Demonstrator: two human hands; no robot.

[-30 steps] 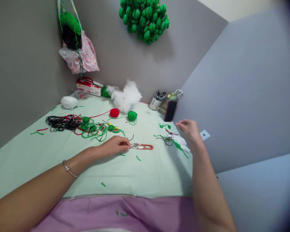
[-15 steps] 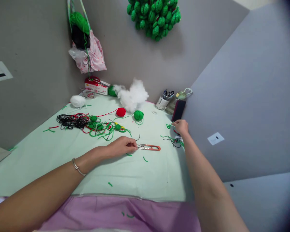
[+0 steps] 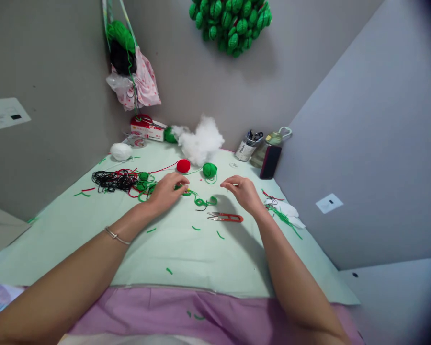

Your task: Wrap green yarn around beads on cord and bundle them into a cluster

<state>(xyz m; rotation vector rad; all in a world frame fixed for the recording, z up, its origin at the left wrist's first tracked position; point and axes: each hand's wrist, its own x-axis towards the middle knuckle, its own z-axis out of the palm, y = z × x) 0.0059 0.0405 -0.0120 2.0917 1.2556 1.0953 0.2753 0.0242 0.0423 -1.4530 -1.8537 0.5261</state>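
My left hand (image 3: 166, 191) reaches forward over the pale green table cover (image 3: 187, 258). Its fingers curl down onto a small green crocheted piece (image 3: 184, 190) at the edge of a tangle of green and red yarn (image 3: 143, 184). My right hand (image 3: 243, 191) hovers just right of it, thumb and forefinger pinched together; what they hold is too thin to make out. A loop of green yarn (image 3: 203, 202) lies between the two hands. Orange-handled thread snips (image 3: 225, 217) lie on the cover just below my right hand, untouched.
Black yarn (image 3: 109, 179), a red ball (image 3: 183, 166), a green ball (image 3: 209, 169), white stuffing (image 3: 203, 141) and a white ball (image 3: 121, 151) lie farther back. A jar (image 3: 249, 146), bottle (image 3: 269, 143) and dark phone (image 3: 270, 162) stand by the right wall. Scraps (image 3: 285, 211) lie at the right.
My left hand left the snips' tip and moved forward to the green yarn pieces. My right hand came back left from the table's right edge to the middle. The camera shifted slightly.
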